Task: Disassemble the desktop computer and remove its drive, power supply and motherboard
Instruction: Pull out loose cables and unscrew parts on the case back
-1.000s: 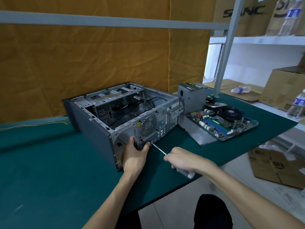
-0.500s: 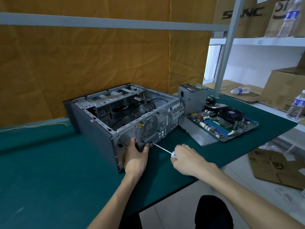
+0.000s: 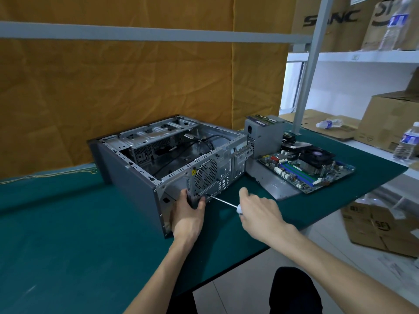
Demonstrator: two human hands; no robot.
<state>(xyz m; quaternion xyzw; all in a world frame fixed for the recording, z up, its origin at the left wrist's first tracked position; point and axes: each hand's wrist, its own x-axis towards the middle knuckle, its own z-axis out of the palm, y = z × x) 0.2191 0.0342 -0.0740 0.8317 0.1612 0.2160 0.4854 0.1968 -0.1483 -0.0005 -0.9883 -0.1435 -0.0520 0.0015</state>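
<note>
Two of the three parts look already out — the power supply [image 3: 264,132] and motherboard [image 3: 306,168] sit on the counter [image 3: 68,223] at 3 o'clock of the case [image 3: 158,159]; the drive I cannot pick out. The left hand [image 3: 188,214] grips the case's rear edge, the right hand [image 3: 260,211] wraps a screwdriver [image 3: 223,201] tipped against the back panel — some fastener is probably left.

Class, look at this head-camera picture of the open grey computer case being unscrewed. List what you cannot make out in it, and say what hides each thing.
1. Screw under the tip of the thin metal screwdriver: too small, partly behind the left hand.
2. Screwdriver handle: covered by the right hand, only a white end shows.
3. Floor of the open grey metal computer case: shadowed, behind its rear panel.
4. Label on the grey power supply box: too small.
</note>
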